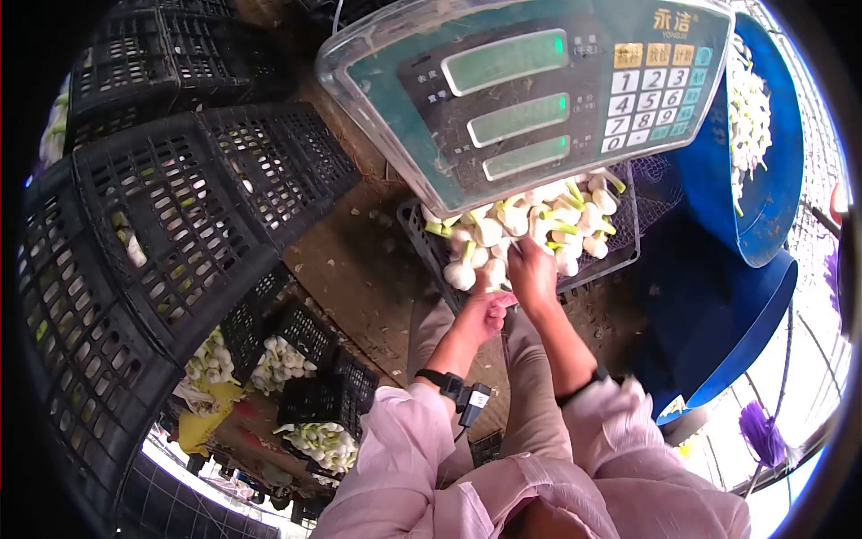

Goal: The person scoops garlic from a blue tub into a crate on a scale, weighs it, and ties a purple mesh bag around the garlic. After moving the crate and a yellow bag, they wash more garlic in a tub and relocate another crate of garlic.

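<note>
A black crate [597, 274] full of white garlic bulbs [489, 232] with short green stems stands in front of me, partly under the scale. My right hand [534, 271] reaches down among the bulbs at the near side of the crate; its fingertips are hidden there. Beside it, at the crate's near edge, my left hand [488, 314] is closed with curled fingers. A small pinkish piece [505, 299] shows at these fingers, too small to name. The left wrist wears a black band with a small device [474, 404].
A green scale [575, 108] with displays and a keypad overhangs the crate. Stacked black crates [171, 216] line the left. Blue tubs [754, 180] stand at right, garlic in the upper one. More garlic crates [323, 447] sit lower left. A purple bundle [761, 433] hangs lower right.
</note>
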`<state>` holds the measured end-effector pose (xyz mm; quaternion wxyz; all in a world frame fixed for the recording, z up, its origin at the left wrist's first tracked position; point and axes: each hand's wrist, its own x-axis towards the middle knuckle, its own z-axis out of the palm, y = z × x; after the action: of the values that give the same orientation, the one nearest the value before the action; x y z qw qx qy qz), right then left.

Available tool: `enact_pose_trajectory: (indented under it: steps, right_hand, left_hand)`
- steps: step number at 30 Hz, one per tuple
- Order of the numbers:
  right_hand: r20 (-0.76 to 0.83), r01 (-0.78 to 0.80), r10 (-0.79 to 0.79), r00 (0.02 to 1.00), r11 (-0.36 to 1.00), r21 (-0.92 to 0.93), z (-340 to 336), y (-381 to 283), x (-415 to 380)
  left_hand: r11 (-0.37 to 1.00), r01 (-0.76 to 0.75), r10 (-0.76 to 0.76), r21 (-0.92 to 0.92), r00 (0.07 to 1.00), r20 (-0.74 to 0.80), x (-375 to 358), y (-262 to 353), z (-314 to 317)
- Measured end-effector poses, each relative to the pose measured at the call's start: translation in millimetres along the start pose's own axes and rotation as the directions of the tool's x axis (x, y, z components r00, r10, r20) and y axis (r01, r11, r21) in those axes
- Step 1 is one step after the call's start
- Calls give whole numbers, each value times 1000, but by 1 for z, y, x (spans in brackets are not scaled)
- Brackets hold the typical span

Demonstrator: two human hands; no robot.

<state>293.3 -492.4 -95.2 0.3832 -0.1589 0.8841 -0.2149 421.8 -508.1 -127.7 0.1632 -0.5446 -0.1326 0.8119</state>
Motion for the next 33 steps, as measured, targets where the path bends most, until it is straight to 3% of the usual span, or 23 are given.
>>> enact_pose_trajectory:
  steps: [1, 4, 5, 6, 7, 8, 10, 11, 12, 14, 15, 16, 18, 20, 21, 24, 26, 28, 31, 33]
  right_hand:
    - [-78, 87, -85, 993, 996, 15, -8, 4, -18]
    - [-59, 75, -78, 995, 996, -53, -8, 21, -42]
    - [-1, 121, -123, 992, 979, -165, -3, 28, -42]
    - [58, 172, -162, 985, 948, -269, 1, 30, -40]
    - [171, 224, -168, 971, 891, -394, 0, 24, -40]
    - [200, 298, -240, 950, 887, -352, -10, 20, -39]
    - [240, 433, -376, 895, 863, -261, -40, 7, -41]
    - [51, 483, -490, 870, 828, -285, -56, -4, -36]
    - [75, 473, -487, 870, 782, -405, -76, -10, -25]
    - [38, 399, -452, 891, 743, -537, -93, -13, 10]
    - [121, 347, -355, 927, 688, -637, -94, -5, 31]
    - [97, 324, -371, 923, 618, -716, -87, 12, 47]
    - [358, 442, -262, 896, 589, -677, -79, 74, 82]
    - [169, 389, -362, 917, 715, -581, -89, 60, 50]
    - [95, 457, -489, 867, 702, -546, -94, 51, 30]
    - [-108, 355, -431, 896, 840, -410, -103, 46, 14]
    - [-22, 381, -436, 900, 809, -448, -83, 43, 19]
    - [41, 399, -428, 903, 800, -448, -61, 46, 30]
    - [127, 402, -391, 912, 781, -479, -44, 52, 37]
    - [99, 392, -395, 913, 786, -477, -38, 55, 39]
  left_hand:
    - [999, 5, -2, -41, 998, 70, -2, 3, -6]
    - [990, -29, 8, 135, 988, 154, -3, 22, 7]
    - [999, 10, -13, 42, 997, 74, 11, 29, 13]
    - [989, -84, 84, 123, 996, 1, 9, 34, 31]
    - [977, -79, 83, 199, 997, -12, 19, 39, 39]
    - [959, -71, 81, 274, 996, -25, 26, 42, 45]
    - [967, -73, 80, 242, 997, -20, 37, 37, 42]
    - [971, -73, 79, 226, 997, -18, 45, 34, 38]
    - [945, -53, 74, 322, 996, -56, 54, 36, 19]
    - [953, 66, -11, 296, 983, -183, 31, 40, 36]
    - [958, 121, -83, 259, 985, -153, 25, 43, 38]
    - [958, 176, -152, 224, 981, -120, 19, 47, 38]
    - [956, 223, -206, 192, 973, -103, 4, 47, 41]
    - [961, 195, -172, 195, 977, -129, -15, 42, 47]
    - [963, 200, -186, 179, 978, -93, -22, 40, 46]
    - [970, 83, -58, 230, 992, -113, -14, 28, 50]
    - [951, -9, 40, 308, 994, -97, 13, 20, 54]
    - [964, -17, 55, 266, 989, -137, 35, 25, 65]
    - [985, -41, 82, 167, 967, -242, 42, 42, 87]
    - [995, -100, 100, 14, 970, -223, 47, 39, 122]
